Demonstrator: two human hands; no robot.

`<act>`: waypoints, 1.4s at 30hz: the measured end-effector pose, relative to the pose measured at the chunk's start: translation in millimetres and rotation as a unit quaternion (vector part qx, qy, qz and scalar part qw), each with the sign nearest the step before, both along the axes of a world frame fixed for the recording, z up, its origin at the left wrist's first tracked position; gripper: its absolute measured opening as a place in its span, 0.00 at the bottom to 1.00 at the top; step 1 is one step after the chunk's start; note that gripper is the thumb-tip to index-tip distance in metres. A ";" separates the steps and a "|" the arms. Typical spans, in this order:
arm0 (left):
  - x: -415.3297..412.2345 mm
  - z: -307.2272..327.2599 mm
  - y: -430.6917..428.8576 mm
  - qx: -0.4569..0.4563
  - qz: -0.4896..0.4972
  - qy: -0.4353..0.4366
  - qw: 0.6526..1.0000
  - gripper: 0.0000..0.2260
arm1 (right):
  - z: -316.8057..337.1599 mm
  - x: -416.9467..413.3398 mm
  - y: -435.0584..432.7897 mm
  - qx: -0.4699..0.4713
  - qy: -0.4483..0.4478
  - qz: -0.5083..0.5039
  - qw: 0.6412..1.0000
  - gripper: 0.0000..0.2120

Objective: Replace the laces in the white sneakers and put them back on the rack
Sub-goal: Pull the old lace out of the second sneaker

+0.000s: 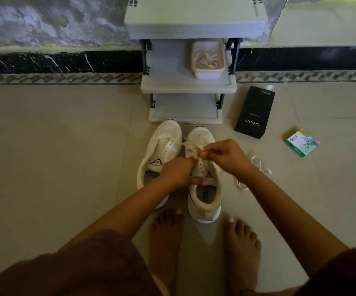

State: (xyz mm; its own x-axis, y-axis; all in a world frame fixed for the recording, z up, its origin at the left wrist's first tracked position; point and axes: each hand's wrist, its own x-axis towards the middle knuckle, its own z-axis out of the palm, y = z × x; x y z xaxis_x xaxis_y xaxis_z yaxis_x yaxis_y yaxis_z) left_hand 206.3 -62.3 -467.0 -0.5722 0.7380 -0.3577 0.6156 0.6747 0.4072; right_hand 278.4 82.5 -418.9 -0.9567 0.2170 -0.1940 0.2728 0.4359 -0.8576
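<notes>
Lace [188, 145] within right grip [226, 155], over sneaker [205, 201]

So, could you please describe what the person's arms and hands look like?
Both forearms are bare. The left hand and right hand show no gloves, rings or watch. Dark maroon fabric covers the bottom corners; sleeve or lap cloth, I cannot tell.

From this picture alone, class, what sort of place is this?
Probably a home hallway: a grey plastic shoe rack, pale glossy floor tiles, and white lace-up sneakers standing on them.
</notes>
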 end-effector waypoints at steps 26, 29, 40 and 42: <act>0.9 0.2 -2.4 0.032 0.007 -0.027 0.999 0.27 | -5.5 -0.8 -10.2 0.324 -0.158 0.129 0.924 0.24; 0.9 1.7 -1.0 0.032 -0.005 -0.021 0.999 0.26 | -19.1 3.4 -13.8 0.409 -0.156 0.142 0.888 0.27; 1.4 1.3 -1.5 0.006 0.006 -0.011 1.000 0.30 | 4.7 -0.2 -2.0 0.022 0.030 -0.020 0.999 0.06; 2.6 1.6 -2.1 0.011 0.008 -0.016 1.000 0.31 | -3.8 0.6 -1.5 0.128 -0.057 0.039 0.989 0.15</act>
